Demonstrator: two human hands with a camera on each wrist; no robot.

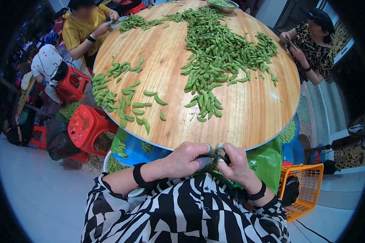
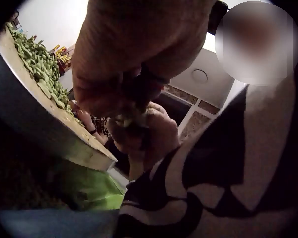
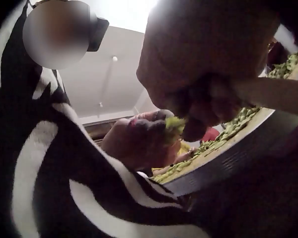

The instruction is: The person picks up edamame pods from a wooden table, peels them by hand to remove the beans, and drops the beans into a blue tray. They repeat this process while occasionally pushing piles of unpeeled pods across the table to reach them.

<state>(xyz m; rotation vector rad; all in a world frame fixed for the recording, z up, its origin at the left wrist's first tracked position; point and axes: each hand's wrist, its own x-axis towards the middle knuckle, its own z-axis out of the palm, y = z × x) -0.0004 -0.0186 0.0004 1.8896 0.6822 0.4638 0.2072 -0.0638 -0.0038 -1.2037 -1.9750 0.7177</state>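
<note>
Just in front of the round table's near edge, my left hand (image 1: pixel 181 160) and right hand (image 1: pixel 236 163) meet fingertip to fingertip. Between them the right wrist view shows a bright green soybean pod (image 3: pixel 175 126), pinched by curled fingers of both hands and mostly hidden behind them. Greyish coverings (image 1: pixel 209 152) wrap some of the left fingertips, and a pale wrap shows on the right fingers. Many green soybean pods (image 1: pixel 217 50) are heaped on the wooden tabletop (image 1: pixel 166 69), with a smaller scattered group (image 1: pixel 123 103) at the left.
Under the table edge lie a blue bag (image 1: pixel 138 150) and a green bag (image 1: pixel 267 162). An orange crate (image 1: pixel 308 190) stands at the right, red stools (image 1: pixel 87 125) at the left. Other people sit around the table. A metal bowl (image 1: pixel 225 5) is at the far edge.
</note>
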